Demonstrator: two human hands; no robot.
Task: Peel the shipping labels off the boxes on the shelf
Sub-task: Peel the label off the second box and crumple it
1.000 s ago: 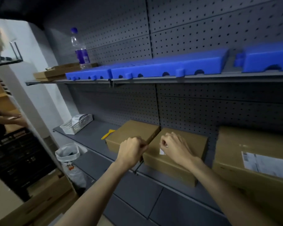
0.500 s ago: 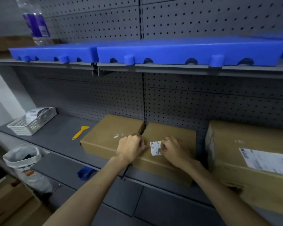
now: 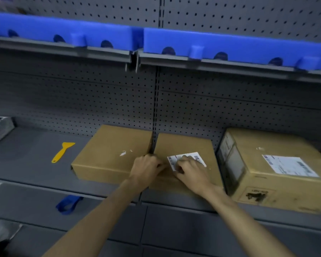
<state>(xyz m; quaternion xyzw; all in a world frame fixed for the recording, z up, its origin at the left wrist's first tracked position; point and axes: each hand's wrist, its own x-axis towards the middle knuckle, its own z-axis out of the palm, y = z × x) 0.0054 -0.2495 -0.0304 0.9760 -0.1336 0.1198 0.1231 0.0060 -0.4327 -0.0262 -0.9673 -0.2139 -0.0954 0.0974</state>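
The white shipping label [image 3: 186, 158] sits on top of the flat brown cardboard box [image 3: 185, 145] in the middle of the grey metal shelf [image 3: 35, 164]. The right hand [image 3: 190, 168] picks at the label with bent fingers. The left hand [image 3: 146, 167] curls on the box's left edge. A yellow plastic scraper [image 3: 62, 152] lies near the shelf's left end.
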